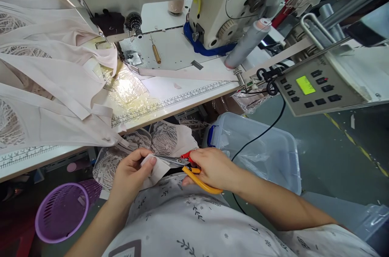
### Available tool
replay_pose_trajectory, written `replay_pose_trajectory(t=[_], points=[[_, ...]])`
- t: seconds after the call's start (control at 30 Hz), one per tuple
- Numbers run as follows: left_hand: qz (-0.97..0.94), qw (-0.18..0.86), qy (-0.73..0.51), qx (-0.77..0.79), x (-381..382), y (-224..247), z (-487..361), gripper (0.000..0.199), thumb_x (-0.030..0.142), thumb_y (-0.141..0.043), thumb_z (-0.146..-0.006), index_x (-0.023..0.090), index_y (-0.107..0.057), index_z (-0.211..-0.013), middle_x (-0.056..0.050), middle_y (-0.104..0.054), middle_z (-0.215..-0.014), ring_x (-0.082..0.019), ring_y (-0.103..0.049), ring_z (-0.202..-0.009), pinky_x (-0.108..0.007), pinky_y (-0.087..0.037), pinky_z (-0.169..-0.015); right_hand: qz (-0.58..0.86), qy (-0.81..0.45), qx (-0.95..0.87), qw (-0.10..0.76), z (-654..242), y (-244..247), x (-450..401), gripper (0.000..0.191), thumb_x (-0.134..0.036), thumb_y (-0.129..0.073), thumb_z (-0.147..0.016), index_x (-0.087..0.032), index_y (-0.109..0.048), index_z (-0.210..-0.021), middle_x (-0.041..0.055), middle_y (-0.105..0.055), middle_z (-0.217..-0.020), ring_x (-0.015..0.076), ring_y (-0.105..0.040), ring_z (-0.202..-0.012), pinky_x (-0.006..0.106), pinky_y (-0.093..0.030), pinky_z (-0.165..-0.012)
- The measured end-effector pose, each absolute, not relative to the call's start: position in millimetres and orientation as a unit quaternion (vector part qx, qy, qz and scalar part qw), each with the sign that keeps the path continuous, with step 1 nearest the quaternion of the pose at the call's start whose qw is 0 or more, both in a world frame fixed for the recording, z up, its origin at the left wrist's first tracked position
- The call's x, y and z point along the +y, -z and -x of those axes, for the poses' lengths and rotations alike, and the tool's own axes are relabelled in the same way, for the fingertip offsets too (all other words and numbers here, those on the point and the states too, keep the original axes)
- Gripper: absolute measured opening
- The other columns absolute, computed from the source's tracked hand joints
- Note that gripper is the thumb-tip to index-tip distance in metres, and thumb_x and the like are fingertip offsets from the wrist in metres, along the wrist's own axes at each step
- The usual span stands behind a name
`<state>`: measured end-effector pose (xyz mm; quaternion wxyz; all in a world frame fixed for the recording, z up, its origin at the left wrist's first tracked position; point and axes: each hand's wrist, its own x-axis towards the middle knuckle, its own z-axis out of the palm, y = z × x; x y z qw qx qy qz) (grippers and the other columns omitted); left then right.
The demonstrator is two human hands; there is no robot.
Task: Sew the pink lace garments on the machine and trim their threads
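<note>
My left hand (132, 174) pinches the edge of a pale fabric piece (158, 171) over my lap. Scissors with orange and red handles (202, 182) are in my right hand (212, 168), their blades pointing left at the fabric, close to my left fingertips. Whether the blades are fully closed cannot be made out. A pale lace garment (165, 137) hangs below the table edge, just beyond both hands. More pale lace garments (54, 82) are heaped on the table at the left.
A sewing machine (212, 13) stands on the white table (170, 105), with a wooden-handled tool (156, 53) beside it. At the right is a control box (319, 86). Below are a clear plastic bin (273, 147), a purple basket (62, 212) and a hanging black cable (261, 133).
</note>
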<state>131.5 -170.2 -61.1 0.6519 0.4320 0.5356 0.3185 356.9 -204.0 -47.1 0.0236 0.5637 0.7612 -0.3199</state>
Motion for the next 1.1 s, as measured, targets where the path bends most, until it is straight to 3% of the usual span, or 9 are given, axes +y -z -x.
replay_pose_trajectory(t=[0.13, 0.27, 0.43, 0.6, 0.77, 0.87, 0.97, 1.03, 1.1], points=[[-0.428, 0.652, -0.316, 0.54, -170, 62, -130, 0.027, 0.042, -0.073, -0.07, 0.017, -0.062, -0.072, 0.001, -0.057, -0.065, -0.011, -0.049, -0.057, -0.019, -0.04, -0.052, -0.57, 0.361, 0.737, -0.041, -358, 48, -204, 0.055, -0.072, -0.059, -0.074, -0.02, -0.043, -0.064, 0.0016, -0.055, -0.064, 0.015, -0.05, -0.057, 0.026, -0.032, -0.053], [-0.441, 0.622, -0.342, 0.549, -168, 64, -127, 0.029, 0.044, -0.074, -0.069, 0.017, -0.064, -0.074, 0.0, -0.06, -0.066, -0.011, -0.051, -0.058, -0.02, -0.042, -0.054, -0.584, 0.41, 0.669, -0.207, -346, 48, -203, 0.06, -0.075, -0.066, -0.06, -0.021, -0.043, -0.072, 0.0005, -0.055, -0.07, 0.0146, -0.049, -0.061, 0.025, -0.037, -0.053], [-0.476, 0.591, -0.348, 0.55, -164, 58, -123, 0.026, 0.042, -0.074, -0.069, 0.018, -0.067, -0.074, -0.001, -0.065, -0.069, -0.013, -0.056, -0.062, -0.021, -0.046, -0.057, -0.57, 0.439, 0.604, -0.344, -313, 53, -198, 0.043, -0.06, -0.063, -0.073, -0.021, -0.046, -0.077, 0.0028, -0.058, -0.076, 0.0162, -0.053, -0.068, 0.027, -0.043, -0.059], [-0.522, 0.571, -0.337, 0.537, -166, 46, -118, 0.021, 0.039, -0.072, -0.072, 0.018, -0.071, -0.076, -0.003, -0.069, -0.076, -0.016, -0.061, -0.07, -0.023, -0.05, -0.063, -0.555, 0.483, 0.57, -0.365, -303, 55, -188, 0.028, -0.042, -0.06, -0.074, -0.021, -0.041, -0.074, 0.0, -0.052, -0.07, 0.0131, -0.047, -0.06, 0.025, -0.042, -0.054], [-0.551, 0.542, -0.359, 0.524, -167, 45, -113, 0.024, 0.037, -0.071, -0.074, 0.021, -0.073, -0.092, -0.005, -0.072, -0.09, -0.02, -0.065, -0.082, -0.027, -0.053, -0.073, -0.546, 0.466, 0.602, -0.35, -312, 39, -184, 0.025, -0.038, -0.058, -0.074, -0.022, -0.039, -0.073, -0.0022, -0.048, -0.067, 0.0115, -0.042, -0.058, 0.024, -0.04, -0.053], [-0.646, 0.455, -0.364, 0.493, -163, 45, -111, 0.03, 0.033, -0.066, -0.08, 0.023, -0.067, -0.109, -0.005, -0.07, -0.092, -0.019, -0.065, -0.083, -0.028, -0.054, -0.076, -0.547, 0.393, 0.658, -0.337, -319, 29, -180, 0.024, -0.034, -0.057, -0.074, -0.022, -0.037, -0.07, -0.0021, -0.045, -0.067, 0.012, -0.041, -0.06, 0.024, -0.04, -0.056], [-0.768, 0.252, -0.386, 0.445, -161, 48, -115, 0.042, 0.026, -0.061, -0.084, 0.024, -0.054, -0.126, -0.008, -0.066, -0.11, -0.022, -0.062, -0.102, -0.034, -0.051, -0.09, -0.553, 0.338, 0.683, -0.338, -326, 20, -176, 0.023, -0.029, -0.057, -0.073, -0.022, -0.036, -0.068, -0.0022, -0.045, -0.067, 0.0119, -0.04, -0.06, 0.025, -0.04, -0.057], [-0.823, 0.157, -0.367, 0.404, -166, 58, -117, 0.057, 0.026, -0.061, -0.085, 0.025, -0.04, -0.138, -0.012, -0.058, -0.125, -0.026, -0.054, -0.117, -0.04, -0.048, -0.097, -0.547, 0.36, 0.658, -0.372, -331, 13, -175, 0.02, -0.027, -0.059, -0.074, -0.021, -0.04, -0.071, -0.0027, -0.046, -0.067, 0.011, -0.041, -0.058, 0.024, -0.039, -0.055], [-0.856, 0.128, -0.314, 0.39, -173, 74, -112, 0.069, 0.028, -0.058, -0.086, 0.022, -0.025, -0.146, -0.016, -0.052, -0.133, -0.03, -0.05, -0.122, -0.045, -0.047, -0.098, -0.51, 0.417, 0.617, -0.43, -334, 2, -176, 0.016, -0.027, -0.059, -0.077, -0.021, -0.044, -0.078, -0.0026, -0.048, -0.07, 0.0108, -0.044, -0.058, 0.023, -0.039, -0.053]])
